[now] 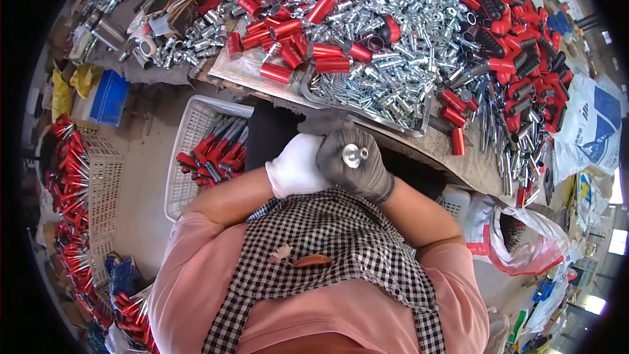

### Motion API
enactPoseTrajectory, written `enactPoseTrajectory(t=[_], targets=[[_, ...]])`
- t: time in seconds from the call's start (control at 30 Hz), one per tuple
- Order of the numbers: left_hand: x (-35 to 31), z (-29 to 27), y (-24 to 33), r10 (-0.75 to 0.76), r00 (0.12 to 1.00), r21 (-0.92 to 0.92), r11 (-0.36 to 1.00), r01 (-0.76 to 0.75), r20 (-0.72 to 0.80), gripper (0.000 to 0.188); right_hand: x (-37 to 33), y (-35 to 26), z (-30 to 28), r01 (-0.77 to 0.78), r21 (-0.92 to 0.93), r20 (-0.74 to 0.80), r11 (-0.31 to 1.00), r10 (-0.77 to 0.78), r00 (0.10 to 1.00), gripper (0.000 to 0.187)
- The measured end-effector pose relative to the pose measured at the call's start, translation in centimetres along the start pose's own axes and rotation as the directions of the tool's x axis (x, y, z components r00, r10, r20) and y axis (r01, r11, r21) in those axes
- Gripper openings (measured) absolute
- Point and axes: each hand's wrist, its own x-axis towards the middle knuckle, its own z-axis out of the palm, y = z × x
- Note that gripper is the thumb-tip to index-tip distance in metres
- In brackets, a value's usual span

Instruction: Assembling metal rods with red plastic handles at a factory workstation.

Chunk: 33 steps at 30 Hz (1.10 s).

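My two gloved hands are pressed together in front of the apron, at the edge of the workbench. My right hand (370,174), in a dark grey glove, is closed around a shiny metal fitting (352,155) whose round end and small knob stick up out of the fist. My left hand (300,160), in a white glove with dark grey fingers, is curled against the right one; what its fingers hold is hidden. Just beyond the hands lies a metal tray (386,122) heaped with small silver fittings (403,33). Red metal tubes (331,65) lie around that heap.
Red-and-black handles (524,59) are piled on the bench's right. A white plastic basket (175,183) holding red-handled tools (219,151) stands at lower left. More filled crates (105,187) line the far left. Plastic bags (534,239) hang at the right.
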Motion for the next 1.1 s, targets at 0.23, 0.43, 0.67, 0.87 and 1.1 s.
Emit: enactPoseTrajectory(t=[0.23, 0.43, 0.67, 0.87, 1.1], targets=[[-0.9, 0.5, 1.3, -0.073, 0.986, 0.234, 0.966, 0.107, -0.149, 0.024, -2.1, -1.0, 1.6, -0.566, 0.343, -0.117, 0.750, 0.632, 0.766, 0.042], [0.8, -4.4, 5.5, -0.050, 0.971, 0.212, 0.972, 0.101, -0.234, 0.022, -4.3, -0.5, -0.4, -0.182, -0.064, -0.159, 0.981, 0.170, 0.973, 0.096], [-0.9, -2.7, 1.8, -0.638, 0.758, -0.982, 0.190, -0.018, -0.137, 0.032, -7.4, -2.7, -5.3, -0.109, -0.511, 0.225, 0.853, 0.255, 0.940, 0.078], [-1.4, 7.8, -11.7, -0.856, 0.412, -0.915, -0.153, 0.374, 0.312, 0.025, -12.9, 2.1, -6.3, -0.758, 0.613, 0.178, 0.222, 0.896, 0.407, 0.061], [-0.1, 14.6, -22.1, -0.789, 0.285, -0.657, -0.189, 0.730, 0.545, 0.024, -20.1, 15.7, -2.3, -0.453, 0.891, 0.073, -0.027, 0.994, 0.083, 0.040]])
